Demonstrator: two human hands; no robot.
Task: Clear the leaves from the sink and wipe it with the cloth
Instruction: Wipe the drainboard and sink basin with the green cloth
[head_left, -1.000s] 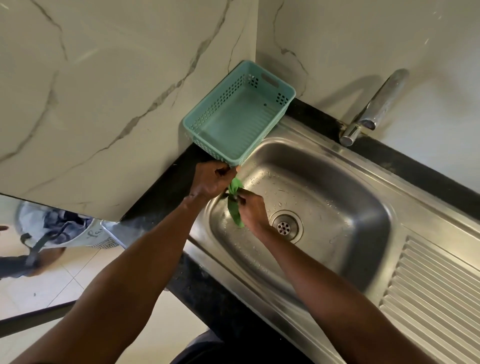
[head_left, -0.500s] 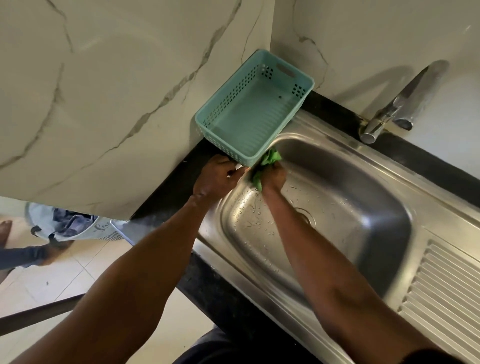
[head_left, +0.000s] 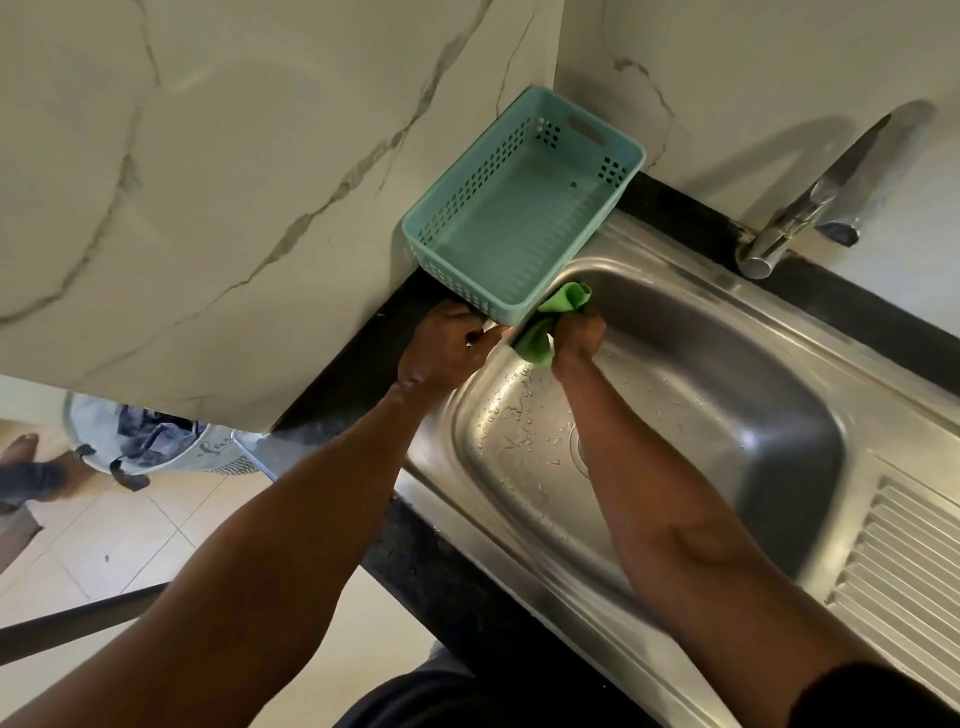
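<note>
the right hand grips green leaves at the sink corner, touching the near corner of the basket. the left hand curls its fingers on the basket's near rim. water drops dot the sink.

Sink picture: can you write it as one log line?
right hand: grips green leaf at basket corner | left hand: by basket edge, grip unclear | sink: wet

Basket left of sink; tap behind.
</note>
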